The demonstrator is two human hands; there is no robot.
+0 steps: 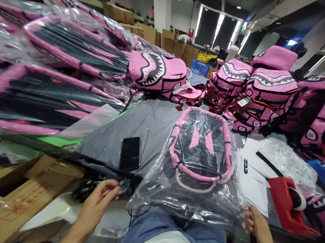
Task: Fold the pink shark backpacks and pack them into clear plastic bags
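A pink-trimmed backpack (209, 148) with a black ribbed back panel lies flat in front of me inside a clear plastic bag (174, 197). The bag's loose mouth hangs over the table edge above my lap. At its lower right corner, the fingers of my right hand (254, 222) are closed on the plastic film. My left hand (101, 196) is beside the bag's left corner, apart from it, with fingers loosely bent and nothing visible in them. A black phone (130, 153) lies on the grey table cover (151, 117), beyond my left hand.
Bagged pink backpacks (78, 50) are piled at left; unbagged ones (273, 84) stand at back right. A red tape dispenser (289, 208), white papers (254, 178) and crumpled plastic (289, 162) lie at right. Cardboard boxes (33, 198) stand at lower left. People are in the background.
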